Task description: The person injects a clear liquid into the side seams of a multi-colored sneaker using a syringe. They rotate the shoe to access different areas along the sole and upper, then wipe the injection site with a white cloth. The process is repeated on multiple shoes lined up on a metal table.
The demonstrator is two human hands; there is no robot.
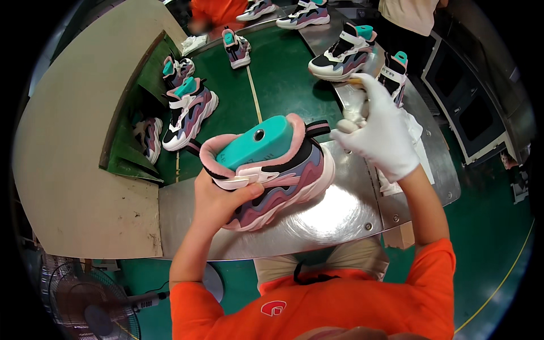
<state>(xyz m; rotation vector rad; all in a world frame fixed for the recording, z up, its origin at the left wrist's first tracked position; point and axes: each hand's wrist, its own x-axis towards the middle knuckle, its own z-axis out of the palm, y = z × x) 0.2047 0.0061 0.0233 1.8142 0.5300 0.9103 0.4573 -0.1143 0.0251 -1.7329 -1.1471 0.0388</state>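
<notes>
My bare left hand (218,198) is closed around the near side of a pink, purple, black and white sneaker (277,187), its thumb on the strap. A teal shoe last (260,139) fills the sneaker's opening, and the sneaker is tilted above the metal table edge. To the right, my right hand (379,130) wears a white glove, its fingers curved and thumb and forefinger apart. The forefinger's tip looks yellowish. Between those fingers shows a whitish lump (354,107); whether it touches the glove I cannot tell.
A green conveyor belt (277,90) carries similar sneakers, including one on the left (190,113). Further sneakers stand on the right metal ledge (345,54). A beige board (85,136) borders the left side. A fan (93,306) stands lower left. Other people are at the far side.
</notes>
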